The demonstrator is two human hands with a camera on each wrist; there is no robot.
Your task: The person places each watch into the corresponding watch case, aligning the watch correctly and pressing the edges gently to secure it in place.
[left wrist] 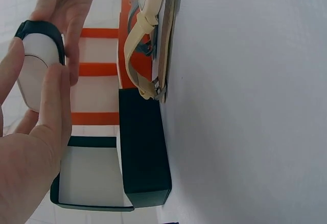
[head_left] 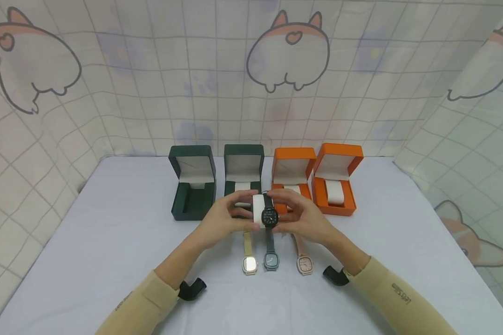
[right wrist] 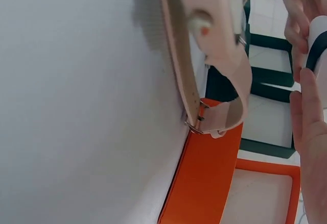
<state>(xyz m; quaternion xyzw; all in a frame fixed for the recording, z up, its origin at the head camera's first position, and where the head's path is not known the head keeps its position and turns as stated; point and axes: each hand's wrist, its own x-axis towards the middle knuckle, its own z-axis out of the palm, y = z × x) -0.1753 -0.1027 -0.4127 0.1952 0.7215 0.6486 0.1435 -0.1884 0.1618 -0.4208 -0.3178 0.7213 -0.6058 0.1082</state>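
Between my two hands, in front of the boxes, is a white watch cushion (head_left: pixel 257 210) with a black watch (head_left: pixel 270 217) wrapped around its right part, dial facing up. My left hand (head_left: pixel 224 217) grips the cushion from the left, fingers behind and thumb in front. From the right, my right hand (head_left: pixel 303 216) holds the watch side between fingers and thumb. In the left wrist view the dark strap (left wrist: pixel 45 28) loops over the cushion's end. Just below the hands lie a gold watch (head_left: pixel 249 265), a blue-grey watch (head_left: pixel 271 261) and a pink watch (head_left: pixel 305 264).
Behind the hands stand open boxes in a row: a green box (head_left: pixel 193 215) with a dark inside, another green box (head_left: pixel 244 149), an orange box (head_left: pixel 294 153) and a right-hand orange box (head_left: pixel 339 210) holding a white cushion (head_left: pixel 334 192). A white cloth (head_left: pixel 109 232) covers the table.
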